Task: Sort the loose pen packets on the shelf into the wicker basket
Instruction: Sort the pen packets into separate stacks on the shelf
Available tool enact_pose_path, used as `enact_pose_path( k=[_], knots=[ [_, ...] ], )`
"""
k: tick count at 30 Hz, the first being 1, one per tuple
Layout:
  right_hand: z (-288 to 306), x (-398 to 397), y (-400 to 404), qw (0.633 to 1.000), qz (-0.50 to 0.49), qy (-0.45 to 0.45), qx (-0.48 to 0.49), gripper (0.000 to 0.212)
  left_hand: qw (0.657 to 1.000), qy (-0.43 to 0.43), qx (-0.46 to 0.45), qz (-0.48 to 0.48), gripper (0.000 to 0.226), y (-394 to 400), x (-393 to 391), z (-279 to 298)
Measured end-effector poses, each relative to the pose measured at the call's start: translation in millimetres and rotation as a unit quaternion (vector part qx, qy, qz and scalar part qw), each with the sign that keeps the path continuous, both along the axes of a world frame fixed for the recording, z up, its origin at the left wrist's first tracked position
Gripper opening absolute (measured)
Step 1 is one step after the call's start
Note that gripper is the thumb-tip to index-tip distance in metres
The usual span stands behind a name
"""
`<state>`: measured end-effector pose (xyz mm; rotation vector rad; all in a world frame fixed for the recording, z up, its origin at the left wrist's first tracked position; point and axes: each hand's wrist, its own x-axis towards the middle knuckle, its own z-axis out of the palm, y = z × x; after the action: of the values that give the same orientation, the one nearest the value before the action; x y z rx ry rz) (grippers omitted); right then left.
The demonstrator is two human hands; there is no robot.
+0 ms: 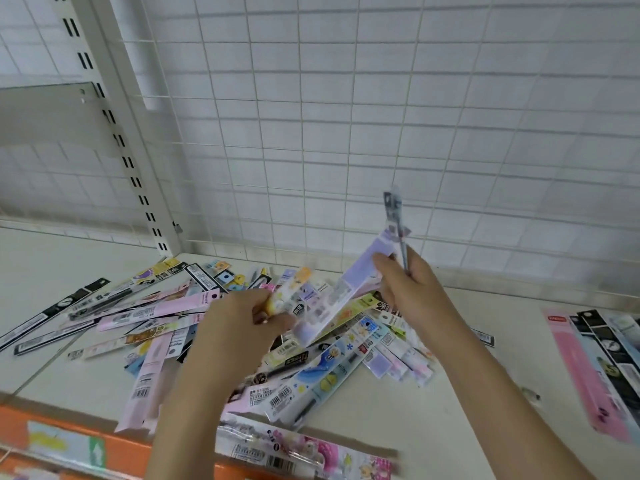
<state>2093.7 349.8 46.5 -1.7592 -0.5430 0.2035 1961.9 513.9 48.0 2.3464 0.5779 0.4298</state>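
Above packet pile: right hand grips lilac packets, long axis up-right; left hand pinches yellow packet.

Pastel pink, lilac and black pen packets on a cream shelf.

A heap of pen packets covers the middle of the shelf, spilling over its orange front edge. Bare shelf lies open at far left and between the heap and a smaller row of packets at far right. A wire grid panel and slotted upright close off the back.
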Motion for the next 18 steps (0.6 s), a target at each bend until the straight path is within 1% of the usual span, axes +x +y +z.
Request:
enact_pose_path(
  k=[2, 4, 8, 10, 12, 14, 16, 18],
  knots=[
    [9.0, 8.6, -2.8, 1.000, -0.007, 0.013, 0.003, 0.022, 0.999, -0.013, 0.005, 0.030, 0.031, 8.5, -4.3, 5.2],
    [17.2, 17.7, -4.2, 1.000, 0.000, 0.001, -0.025, 0.015, 0.998, -0.024, 0.023, 0.045, 0.032, 14.2, -8.1, 9.1],
    [26.5, 30.4, 0.4, 0.997, 0.022, -0.029, -0.062, 0.020, 0.999, -0.035, 0.000, 0.041, 0.028, 13.8, -11.7, 17.4],
    [28.3, 32.2, 5.4, 0.994, 0.025, -0.062, -0.092, 0.019, 0.998, -0.050, -0.022, 0.035, 0.026, 11.7, -11.2, 20.6],
    [26.4, 35.2, 8.7, 0.978, 0.029, -0.128, -0.161, 0.015, 0.997, -0.061, -0.039, 0.025, 0.025, 10.3, -8.1, 21.8],
    [20.1, 40.3, 10.8, 0.949, 0.046, -0.190, -0.248, 0.015, 0.998, -0.055, -0.026, 0.010, 0.027, 9.9, -5.3, 20.5],
    [11.8, 45.6, 13.2, 0.926, 0.066, -0.214, -0.305, 0.012, 0.999, -0.048, -0.025, -0.003, 0.025, 9.8, -2.6, 18.2],
    [3.3, 50.6, 17.3, 0.909, 0.091, -0.216, -0.345, 0.010, 0.998, -0.050, -0.037, -0.012, 0.028, 9.0, -0.6, 16.3]
  ],
)
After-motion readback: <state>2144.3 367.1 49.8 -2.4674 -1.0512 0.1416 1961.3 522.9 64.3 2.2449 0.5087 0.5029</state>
